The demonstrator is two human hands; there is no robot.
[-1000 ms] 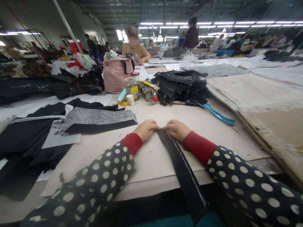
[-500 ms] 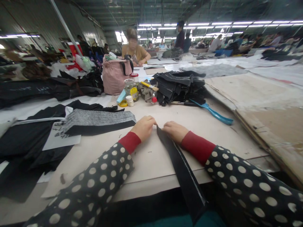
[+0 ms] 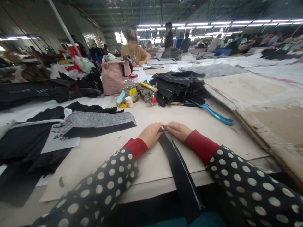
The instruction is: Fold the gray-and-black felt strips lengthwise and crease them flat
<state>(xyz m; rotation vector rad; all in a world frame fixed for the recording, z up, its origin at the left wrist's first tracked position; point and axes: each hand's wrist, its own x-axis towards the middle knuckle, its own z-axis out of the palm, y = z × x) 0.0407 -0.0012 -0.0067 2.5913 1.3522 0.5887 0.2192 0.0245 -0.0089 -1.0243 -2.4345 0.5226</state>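
Left hand: fingertips pinched on far end of black strip. Right hand: curved over same end, grip hidden, can't tell. Strip runs toward 5 o'clock, past table; overhang could drag it askew if pinch slackens.

The one camera rides on the person's head, facing forward and down across the bench. It's close in: sleeves reach from the lower corners to the left hand and right hand mid-view, strip lights far off up top.
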